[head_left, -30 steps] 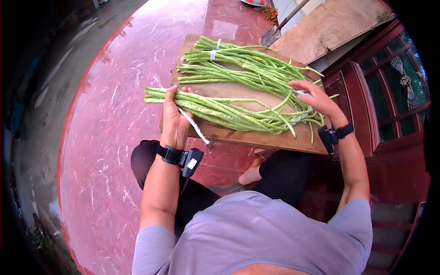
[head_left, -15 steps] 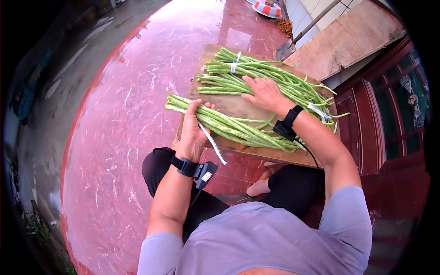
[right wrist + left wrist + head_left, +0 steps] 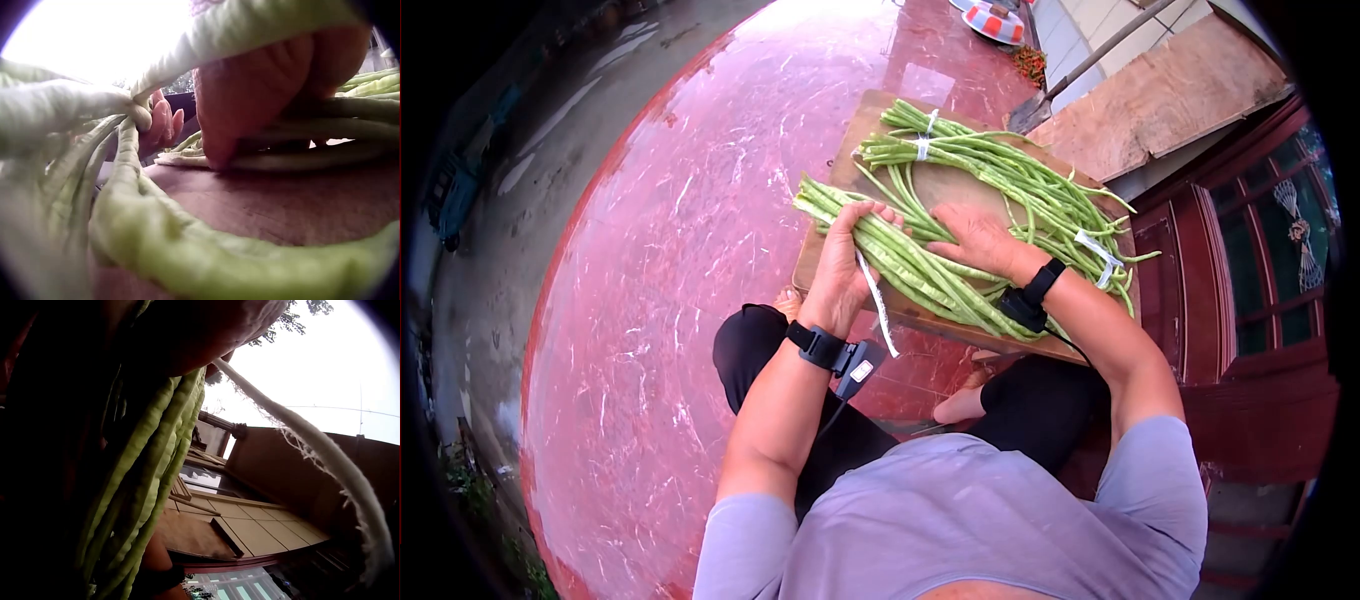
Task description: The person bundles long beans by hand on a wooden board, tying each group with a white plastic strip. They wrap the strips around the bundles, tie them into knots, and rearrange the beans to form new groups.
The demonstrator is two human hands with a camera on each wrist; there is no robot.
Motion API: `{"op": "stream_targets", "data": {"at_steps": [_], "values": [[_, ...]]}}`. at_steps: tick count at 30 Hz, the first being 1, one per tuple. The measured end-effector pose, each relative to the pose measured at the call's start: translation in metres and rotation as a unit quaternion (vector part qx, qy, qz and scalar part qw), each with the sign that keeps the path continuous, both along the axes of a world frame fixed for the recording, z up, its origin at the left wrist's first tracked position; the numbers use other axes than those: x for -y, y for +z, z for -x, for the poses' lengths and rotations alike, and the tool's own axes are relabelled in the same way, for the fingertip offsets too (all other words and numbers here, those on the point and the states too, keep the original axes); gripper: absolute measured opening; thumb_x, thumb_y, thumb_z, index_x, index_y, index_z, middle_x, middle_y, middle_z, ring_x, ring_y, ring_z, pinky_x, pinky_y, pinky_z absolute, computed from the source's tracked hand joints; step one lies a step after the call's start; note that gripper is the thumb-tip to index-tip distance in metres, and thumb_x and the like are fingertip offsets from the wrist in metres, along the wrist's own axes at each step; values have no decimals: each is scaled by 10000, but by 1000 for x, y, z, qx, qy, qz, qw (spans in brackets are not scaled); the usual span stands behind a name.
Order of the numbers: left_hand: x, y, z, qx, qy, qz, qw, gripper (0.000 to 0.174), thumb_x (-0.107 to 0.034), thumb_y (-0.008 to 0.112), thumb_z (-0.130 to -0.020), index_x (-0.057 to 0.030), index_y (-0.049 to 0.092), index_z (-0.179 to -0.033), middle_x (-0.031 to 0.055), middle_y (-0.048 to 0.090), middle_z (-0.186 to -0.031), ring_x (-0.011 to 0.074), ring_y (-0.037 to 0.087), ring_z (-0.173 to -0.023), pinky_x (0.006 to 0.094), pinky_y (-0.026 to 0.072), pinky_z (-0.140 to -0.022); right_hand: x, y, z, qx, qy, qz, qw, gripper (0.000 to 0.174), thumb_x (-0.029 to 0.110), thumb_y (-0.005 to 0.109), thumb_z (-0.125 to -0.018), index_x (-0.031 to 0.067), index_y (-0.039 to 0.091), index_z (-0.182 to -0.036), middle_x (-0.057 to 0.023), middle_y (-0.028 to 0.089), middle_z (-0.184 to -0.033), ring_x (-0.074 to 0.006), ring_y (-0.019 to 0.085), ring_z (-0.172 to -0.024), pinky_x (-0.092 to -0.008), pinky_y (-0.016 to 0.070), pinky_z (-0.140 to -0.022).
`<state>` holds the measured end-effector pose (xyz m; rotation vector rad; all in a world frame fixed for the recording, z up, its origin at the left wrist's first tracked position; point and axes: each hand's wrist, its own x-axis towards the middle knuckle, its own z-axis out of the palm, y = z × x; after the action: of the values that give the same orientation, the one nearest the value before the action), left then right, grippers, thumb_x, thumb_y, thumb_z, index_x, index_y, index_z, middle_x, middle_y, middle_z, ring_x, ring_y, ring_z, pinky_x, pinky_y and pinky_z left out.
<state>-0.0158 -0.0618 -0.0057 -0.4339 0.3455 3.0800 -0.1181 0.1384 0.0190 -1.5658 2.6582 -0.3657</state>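
My left hand (image 3: pixel 847 265) grips a bundle of long green beans (image 3: pixel 920 270) near their stem ends, over the near left edge of the wooden board (image 3: pixel 950 190). From that hand dangles a white frayed strip (image 3: pixel 312 434), large in the left wrist view. Low over the board, my right hand (image 3: pixel 978 240) has its fingers around several loose long beans (image 3: pixel 908 200); these lie across the gap toward the held bundle. In the right wrist view beans (image 3: pixel 337 128) run under the right hand (image 3: pixel 256 94), and other beans in front partly hide it.
Farther back on the board lies another pile of long beans (image 3: pixel 1000 170), with a white tie (image 3: pixel 922 149) near one end and another white strip (image 3: pixel 1098 248) toward the other. A shovel (image 3: pixel 1090 60), a plywood sheet (image 3: pixel 1165 85) and a dark red door (image 3: pixel 1190 270) stand beyond.
My right hand moved from the board's right end to its middle, onto loose beans, and drew them nearer the left hand's bundle. The left hand keeps its grip, its bundle now more tilted.
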Motion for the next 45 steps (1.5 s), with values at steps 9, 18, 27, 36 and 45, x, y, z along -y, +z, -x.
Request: {"op": "stream_targets", "data": {"at_steps": [9,18,27,36,45], "values": [[-8,9,-2,-48,-46,23,998,503,-176,627,-881,67,453,-1286,204,533,-1229,248,634,-948,407,526,-933,-5,7,-12,210,4,-2,978,443,317,600,-893,41,547,-1235,-206,613,-1138,-337,591,-1046,-413,466,-901],[-2,2,17,-71,-103,96,988,471,-189,619,-899,81,483,-1260,155,551,-1120,294,652,-972,422,564,-873,36,-9,56,196,12,38,980,441,238,510,-918,-2,539,-1286,-207,539,-1284,-349,495,-1197,-414,383,-1027],[-4,7,11,-13,-93,94,991,399,-183,634,-885,64,555,-1188,141,570,-1091,300,665,-930,415,574,-836,55,-29,92,142,-67,83,984,491,97,567,-843,61,518,-1330,-211,471,-1389,-352,416,-1317,-414,311,-1123],[-9,1,7,-30,-29,41,998,436,-148,602,-877,46,497,-1253,191,558,-1248,313,628,-1001,427,535,-914,-8,5,25,202,-74,89,973,404,268,585,-932,7,554,-1240,-215,472,-1263,-343,505,-1151,-396,416,-1000],[-12,6,2,-89,-32,53,994,505,-163,623,-846,36,486,-1290,249,447,-1385,249,618,-891,395,528,-877,-56,0,-21,350,-102,75,928,604,505,398,-1007,-45,636,-1084,-200,652,-1064,-300,593,-1004,-386,434,-944]]}}
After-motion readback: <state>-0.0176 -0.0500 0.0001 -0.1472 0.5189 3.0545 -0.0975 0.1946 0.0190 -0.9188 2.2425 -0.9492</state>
